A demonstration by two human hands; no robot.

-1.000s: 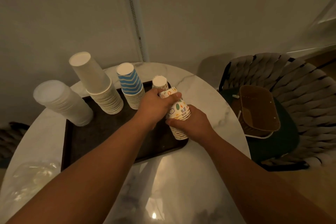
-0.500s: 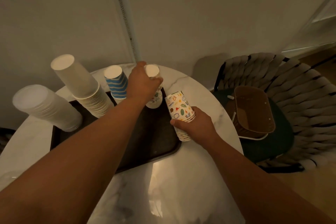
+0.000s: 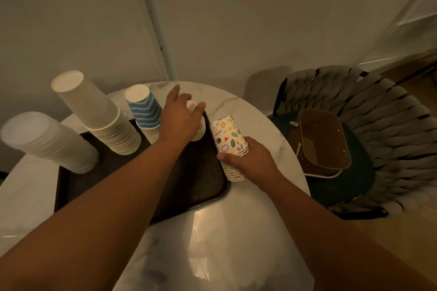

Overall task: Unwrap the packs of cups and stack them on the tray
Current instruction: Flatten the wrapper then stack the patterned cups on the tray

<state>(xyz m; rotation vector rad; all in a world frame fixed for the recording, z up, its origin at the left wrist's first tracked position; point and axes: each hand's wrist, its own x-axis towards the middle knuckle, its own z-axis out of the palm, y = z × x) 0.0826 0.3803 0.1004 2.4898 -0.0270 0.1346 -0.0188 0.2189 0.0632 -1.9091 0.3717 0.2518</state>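
Printed paper, doodle-patterned: stack of cups [image 3: 230, 146] clamped low down in the right hand [image 3: 250, 163], upside down and tilted, its rims at the tray's [image 3: 118, 168] 3 o'clock edge, probably parked there as the supply. Left hand [image 3: 182, 120] at 12 o'clock from it, fingers loosening over a small printed stack [image 3: 199, 125] in the tray's far right corner; mostly hidden, so cannot tell whether gripping or letting go. Likely topping that stack up, a few cups at a time, to keep it low and steady.

Outward along the tray's far edge toward 9 o'clock: blue zigzag stack [image 3: 145, 113], then tall plain white stack [image 3: 99, 113], then frosted clear stack [image 3: 47, 142] leaning at the left end. All inverted, bases up, nothing inside. Near half of the dark tray bare.

Round marble table [image 3: 255, 231] beneath. At 3 o'clock, woven chair [image 3: 390, 144] carrying a brown basket [image 3: 324, 139], seemingly empty.
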